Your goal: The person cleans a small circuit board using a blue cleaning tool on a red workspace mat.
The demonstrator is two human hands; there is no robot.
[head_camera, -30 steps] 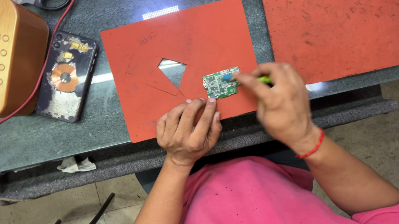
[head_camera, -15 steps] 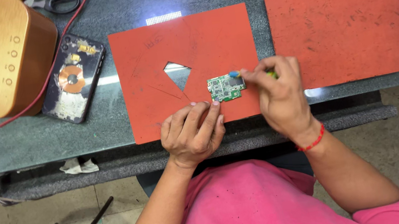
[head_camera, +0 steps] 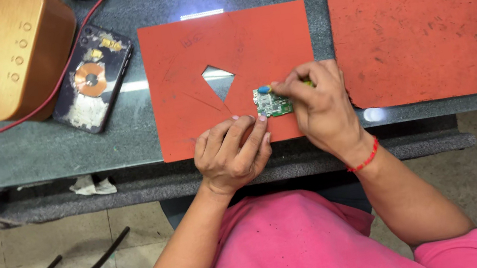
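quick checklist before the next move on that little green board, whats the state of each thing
1. Green circuit board lies flat on the red mat with the cut-out: ok.
2. Left hand steadies the board: fingertips reach its lower left edge, firmness of hold: cannot tell.
3. Right hand grips a small tool with a blue tip at the board's top edge: ok.
4. Tool tip seated on the right spot: cannot tell, too small to see.
5. Opened phone with its copper coil lies apart from the hands, left of the mat: ok.
6. Second red mat on the right, free of parts: ok.
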